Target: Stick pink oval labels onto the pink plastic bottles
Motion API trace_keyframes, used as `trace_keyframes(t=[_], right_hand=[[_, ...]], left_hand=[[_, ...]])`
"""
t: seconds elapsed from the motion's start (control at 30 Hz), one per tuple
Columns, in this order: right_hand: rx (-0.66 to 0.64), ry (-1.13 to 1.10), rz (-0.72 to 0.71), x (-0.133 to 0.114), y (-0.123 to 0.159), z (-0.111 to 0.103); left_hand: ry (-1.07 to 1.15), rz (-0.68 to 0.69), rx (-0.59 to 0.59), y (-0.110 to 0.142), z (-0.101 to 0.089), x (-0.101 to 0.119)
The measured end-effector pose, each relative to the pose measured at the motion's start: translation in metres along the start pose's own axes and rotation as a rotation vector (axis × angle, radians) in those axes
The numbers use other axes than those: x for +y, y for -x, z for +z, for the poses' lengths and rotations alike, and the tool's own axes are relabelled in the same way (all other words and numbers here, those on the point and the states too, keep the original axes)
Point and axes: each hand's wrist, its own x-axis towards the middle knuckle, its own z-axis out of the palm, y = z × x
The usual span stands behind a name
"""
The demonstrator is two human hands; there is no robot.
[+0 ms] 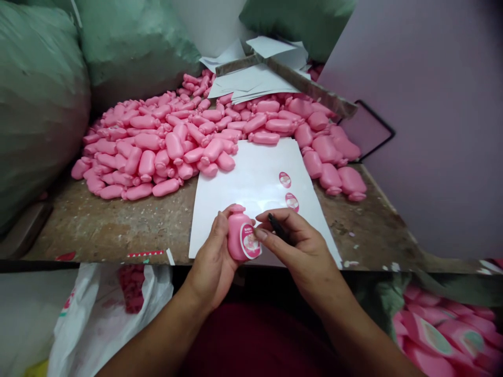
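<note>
My left hand (212,256) grips a small pink plastic bottle (238,235) upright, with an oval baby-print label (250,241) on its front. My right hand (298,248) sits just beside the bottle and pinches a slim black tool (278,228), whose tip is hidden by my fingers. Beneath both hands lies a white label backing sheet (255,193). Two oval labels (288,191) remain stuck on it, to the right. A large heap of unlabelled pink bottles (157,141) lies beyond the sheet.
The heap covers the back of a worn, stained wooden table (110,230). Large green sacks (39,104) stand on the left, and a mauve wall (432,104) on the right. A wooden strip (291,78) rests on paper sheets. Below the table edge are a white plastic bag (106,319) and more pink bottles (440,335).
</note>
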Motion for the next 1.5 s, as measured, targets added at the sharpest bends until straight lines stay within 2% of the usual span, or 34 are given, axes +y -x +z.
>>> trace_keyframes(t=[0.27,0.67,1.1,1.5], right_hand=[[0.023,-0.032,-0.004,0.001,-0.001,0.004],[0.035,-0.036,0.041,0.003,-0.003,0.004],[0.021,0.025,0.013,0.0,-0.003,0.005],[0.036,0.017,0.018,-0.003,-0.001,0.008]], left_hand=[[0.012,0.032,-0.014,-0.001,0.006,-0.004],[-0.002,0.05,-0.007,-0.002,0.007,-0.008],[0.001,0.064,-0.033,-0.001,0.007,-0.009],[0.002,0.106,-0.007,0.001,0.007,-0.011]])
